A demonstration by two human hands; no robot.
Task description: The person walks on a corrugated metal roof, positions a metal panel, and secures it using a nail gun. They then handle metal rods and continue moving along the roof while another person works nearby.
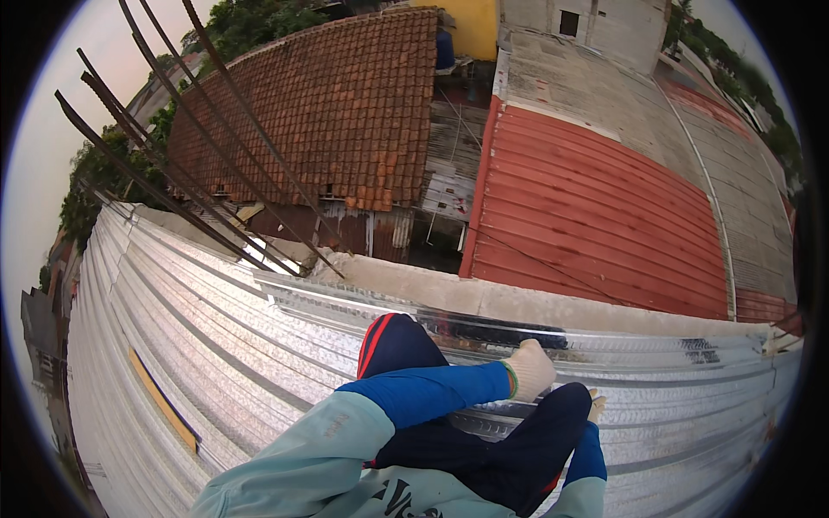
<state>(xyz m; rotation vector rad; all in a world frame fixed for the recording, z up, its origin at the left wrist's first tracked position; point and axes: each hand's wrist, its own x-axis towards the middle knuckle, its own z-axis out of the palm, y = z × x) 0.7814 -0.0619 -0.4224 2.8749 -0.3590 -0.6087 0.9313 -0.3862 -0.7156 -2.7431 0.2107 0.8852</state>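
My left hand (533,371), in a whitish knit glove with a blue sleeve behind it, reaches across my lap to the long shiny metal flashing strip (380,304) at the roof's edge. Its fingers are curled closed at the strip's near edge; what they hold, if anything, is hidden. Beyond my raised right knee, my right hand (597,404) rests low by the corrugated metal sheets (682,414). Only a small part of that glove shows, and the knee covers most of its fingers. I sit on the sheets with both knees bent.
A low concrete wall (432,285) runs behind the flashing. Tall bare rebar rods (216,142) rise at the left. A narrow yellow-and-dark strip (162,401) lies on the sheets. Past the wall are a tiled roof (319,104) and a red metal roof (587,207), with a gap between them.
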